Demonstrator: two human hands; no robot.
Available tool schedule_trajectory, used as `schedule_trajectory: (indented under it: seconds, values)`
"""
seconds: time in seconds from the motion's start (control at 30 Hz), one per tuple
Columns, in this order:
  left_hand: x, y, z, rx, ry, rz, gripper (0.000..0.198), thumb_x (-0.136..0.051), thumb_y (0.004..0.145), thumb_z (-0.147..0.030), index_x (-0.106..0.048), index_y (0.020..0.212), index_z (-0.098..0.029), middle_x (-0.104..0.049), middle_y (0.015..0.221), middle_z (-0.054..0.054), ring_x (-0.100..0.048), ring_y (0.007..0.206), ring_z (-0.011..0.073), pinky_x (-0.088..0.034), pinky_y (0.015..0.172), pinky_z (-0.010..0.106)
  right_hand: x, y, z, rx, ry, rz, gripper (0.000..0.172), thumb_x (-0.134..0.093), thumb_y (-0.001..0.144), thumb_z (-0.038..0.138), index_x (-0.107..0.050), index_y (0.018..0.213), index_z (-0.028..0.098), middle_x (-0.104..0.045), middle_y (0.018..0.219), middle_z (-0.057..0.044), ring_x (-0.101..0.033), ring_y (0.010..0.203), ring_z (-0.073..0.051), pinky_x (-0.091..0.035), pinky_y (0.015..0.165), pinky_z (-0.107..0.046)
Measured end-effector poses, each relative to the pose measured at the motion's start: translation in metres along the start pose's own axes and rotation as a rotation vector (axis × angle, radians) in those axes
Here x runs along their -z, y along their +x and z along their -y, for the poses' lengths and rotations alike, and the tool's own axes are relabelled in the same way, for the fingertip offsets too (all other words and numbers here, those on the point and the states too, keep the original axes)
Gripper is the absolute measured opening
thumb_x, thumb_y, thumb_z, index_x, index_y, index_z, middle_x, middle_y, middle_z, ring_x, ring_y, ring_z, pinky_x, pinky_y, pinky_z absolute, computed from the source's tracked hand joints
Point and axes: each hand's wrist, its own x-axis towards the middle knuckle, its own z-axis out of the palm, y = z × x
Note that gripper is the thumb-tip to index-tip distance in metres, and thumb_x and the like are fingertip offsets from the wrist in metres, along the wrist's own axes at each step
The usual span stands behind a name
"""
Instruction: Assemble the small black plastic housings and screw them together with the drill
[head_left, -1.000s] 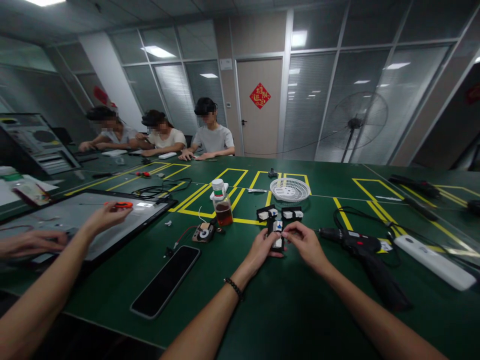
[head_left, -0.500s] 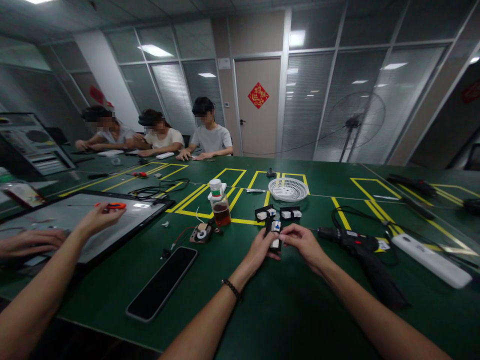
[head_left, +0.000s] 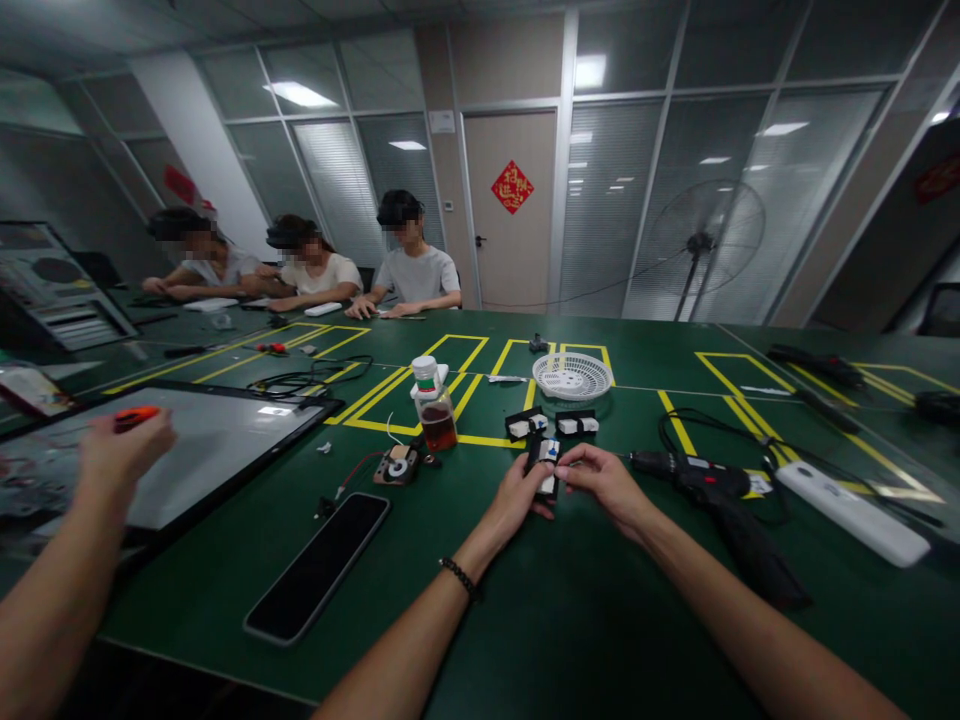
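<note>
My left hand (head_left: 517, 494) is closed around a small black-and-white block (head_left: 550, 450) with a blue mark on its upper face, its thumb lying across the front. From the other side, my right hand (head_left: 606, 484) pinches at the block's right edge with thumb and forefinger. Anything small between those fingertips is hidden. Just beyond lie two similar pieces, a left black-and-white block (head_left: 528, 425) and a right black-and-white block (head_left: 577, 425).
A power drill (head_left: 720, 490) and white power strip (head_left: 851, 512) lie right. Left are a phone (head_left: 319, 568), small speaker (head_left: 397, 465) and bottle (head_left: 436, 420). A white basket (head_left: 573, 376) sits beyond. A neighbour's hand (head_left: 124, 450) holds an orange-handled tool over a flat panel (head_left: 202, 440).
The neighbour's hand with the orange-handled tool has moved left. My hands keep nearly the same grip on the block; the whole view has shifted slightly.
</note>
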Motion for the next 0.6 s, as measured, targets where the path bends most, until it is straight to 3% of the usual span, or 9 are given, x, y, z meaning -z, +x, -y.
schedule_trajectory:
  seconds: [0.23, 0.6]
  values:
    - [-0.0005, 0.0034, 0.0051, -0.011, 0.022, -0.027, 0.048, -0.062, 0.08, -0.048, -0.055, 0.114, -0.015, -0.063, 0.09, 0.009, -0.065, 0.07, 0.0185, -0.055, 0.046, 0.026, 0.0033, 0.0006, -0.0006, 0.059, -0.026, 0.041, 0.027, -0.079, 0.068, 0.035, -0.068, 0.087, 0.018, -0.069, 0.084, -0.002, -0.065, 0.073, -0.017, -0.053, 0.072, -0.034]
    - [-0.0006, 0.003, 0.0046, -0.018, 0.013, -0.049, 0.048, -0.065, 0.078, -0.046, -0.055, 0.115, -0.017, -0.064, 0.09, 0.008, -0.065, 0.071, 0.0189, -0.053, 0.046, 0.024, 0.0048, 0.0019, 0.0011, 0.032, 0.004, 0.069, 0.03, -0.075, 0.072, 0.038, -0.065, 0.09, 0.017, -0.068, 0.078, -0.003, -0.068, 0.072, -0.019, -0.056, 0.07, -0.036]
